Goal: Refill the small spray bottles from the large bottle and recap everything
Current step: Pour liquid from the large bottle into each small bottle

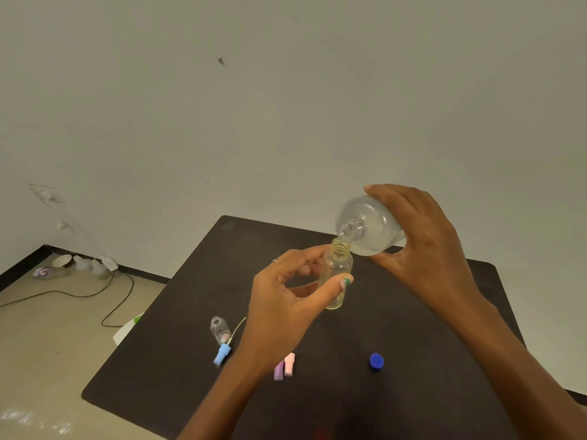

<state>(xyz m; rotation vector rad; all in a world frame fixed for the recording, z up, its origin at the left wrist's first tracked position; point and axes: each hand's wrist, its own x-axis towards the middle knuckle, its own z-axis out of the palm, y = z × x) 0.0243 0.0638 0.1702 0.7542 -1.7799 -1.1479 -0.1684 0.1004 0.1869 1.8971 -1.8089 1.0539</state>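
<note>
Right hand (422, 249) grips the large bottle (371, 227), tipped so its mouth meets the small spray bottle (337, 274), which the left hand (286, 300) pinches upright to catch the pour. Flow possibly started; unclear. Dark table (413, 392) beside a pale wall. Spare empty bottle (220, 330), spray heads and blue cap (376, 361) lie aside.

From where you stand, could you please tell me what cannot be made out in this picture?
Head view only:
- Whether liquid is flowing from the large bottle into the small bottle: too clear to see.
- The small bottle's fill level: the left hand covers part of it.
- The large bottle's rear: hidden behind the right hand.
- The purple cap: partly behind the left forearm.
- Items on the floor: too small and blurred.
</note>
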